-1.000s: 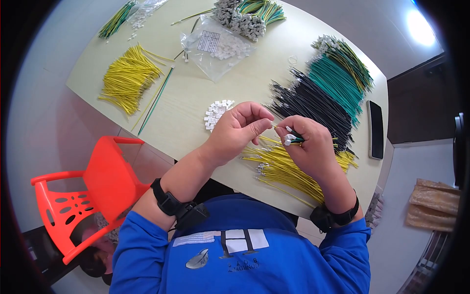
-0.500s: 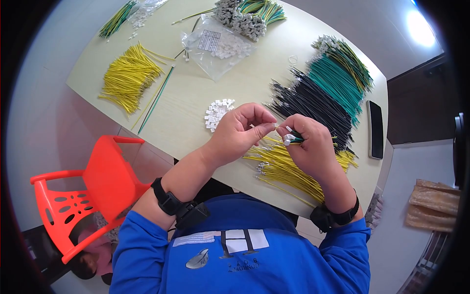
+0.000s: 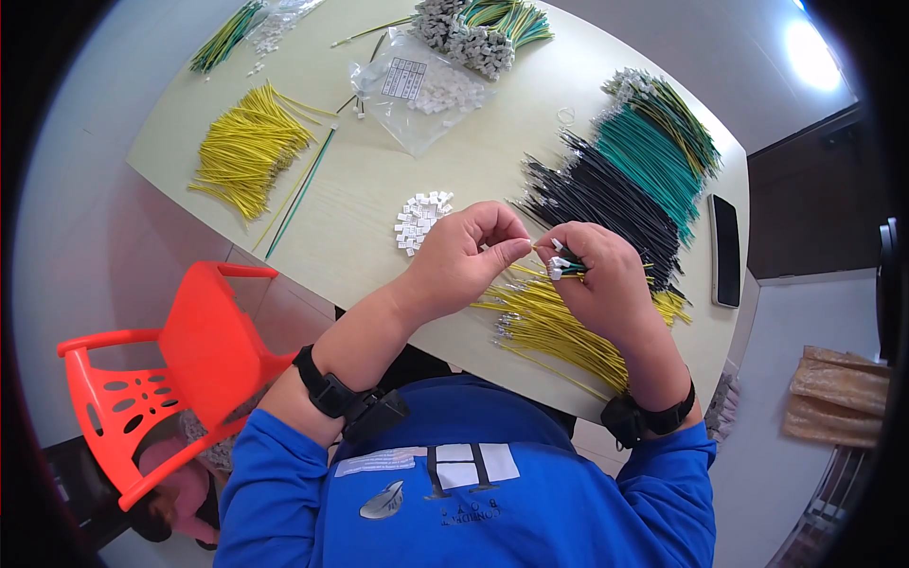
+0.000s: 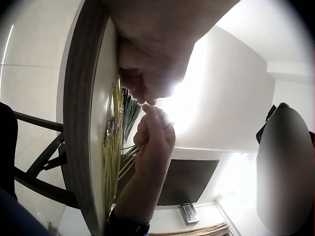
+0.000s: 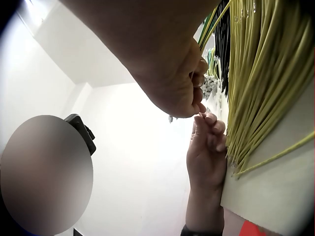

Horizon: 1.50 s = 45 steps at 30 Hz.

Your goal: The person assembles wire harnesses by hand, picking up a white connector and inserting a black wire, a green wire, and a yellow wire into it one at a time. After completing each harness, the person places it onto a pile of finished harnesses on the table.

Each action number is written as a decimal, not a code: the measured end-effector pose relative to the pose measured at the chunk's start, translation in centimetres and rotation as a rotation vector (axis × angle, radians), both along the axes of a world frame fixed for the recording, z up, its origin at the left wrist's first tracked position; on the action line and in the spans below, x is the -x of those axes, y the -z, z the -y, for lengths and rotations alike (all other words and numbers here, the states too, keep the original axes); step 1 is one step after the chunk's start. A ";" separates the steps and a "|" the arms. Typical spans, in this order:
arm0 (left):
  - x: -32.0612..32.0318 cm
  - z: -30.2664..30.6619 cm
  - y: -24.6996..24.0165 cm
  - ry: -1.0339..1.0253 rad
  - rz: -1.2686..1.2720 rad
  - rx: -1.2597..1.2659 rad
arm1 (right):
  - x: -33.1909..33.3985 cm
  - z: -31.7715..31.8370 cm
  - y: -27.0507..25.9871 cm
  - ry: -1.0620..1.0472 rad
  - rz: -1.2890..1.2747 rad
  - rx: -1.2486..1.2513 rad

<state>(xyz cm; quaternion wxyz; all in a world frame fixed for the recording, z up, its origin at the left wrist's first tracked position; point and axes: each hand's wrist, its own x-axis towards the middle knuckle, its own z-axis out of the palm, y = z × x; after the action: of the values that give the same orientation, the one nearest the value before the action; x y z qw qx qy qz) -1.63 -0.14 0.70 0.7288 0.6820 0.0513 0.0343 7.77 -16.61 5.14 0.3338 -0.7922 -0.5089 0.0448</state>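
Thumb and forefinger of the left hand (image 3: 466,254) pinch a small piece, probably a white connector, mostly hidden by the fingertips. Close against them, the right hand (image 3: 600,279) grips several wires with white connectors (image 3: 557,268) showing at its curled fingers, and a short yellow wire end shows between the two hands. In the right wrist view, green and yellow wires (image 5: 210,27) run out of the right hand's grip. Loose white connectors (image 3: 414,227) lie left of the left hand. Yellow wires (image 3: 559,327) spread below the right hand.
Black wires (image 3: 606,208), green wires (image 3: 653,156) and a phone (image 3: 725,251) lie on the right. Across the table (image 3: 331,246) are a bag of connectors (image 3: 426,90), a finished-looking bundle (image 3: 483,43) and another yellow pile (image 3: 248,151). A red chair (image 3: 208,346) stands left.
The hands stay almost in place, with small shifts at the fingertips. The white piece seen at the left fingertips half a second ago is now more covered.
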 end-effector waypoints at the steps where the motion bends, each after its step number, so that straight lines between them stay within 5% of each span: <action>1: 0.0 0.0 0.4 -0.001 0.033 -0.015 | 0.0 0.0 0.1 0.001 0.000 0.000; 25: -0.1 -0.2 1.4 0.042 0.102 0.057 | 0.4 -0.3 0.4 -0.057 0.015 -0.009; 33: -0.1 -0.1 0.9 0.008 0.057 0.066 | -0.5 -0.7 -1.8 0.101 -0.007 0.089; 40: -0.1 -0.2 0.9 0.016 0.068 0.081 | -4.2 -1.7 -1.1 0.404 0.229 0.300; 45: 0.1 -0.1 0.5 0.015 0.030 0.091 | -5.4 -2.6 1.1 0.392 0.233 0.281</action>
<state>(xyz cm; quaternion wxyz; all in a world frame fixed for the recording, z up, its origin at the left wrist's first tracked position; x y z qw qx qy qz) -1.68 -0.05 0.22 0.7599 0.6479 0.0367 0.0365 13.14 -14.02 4.02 0.1623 -0.9140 -0.3695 -0.0420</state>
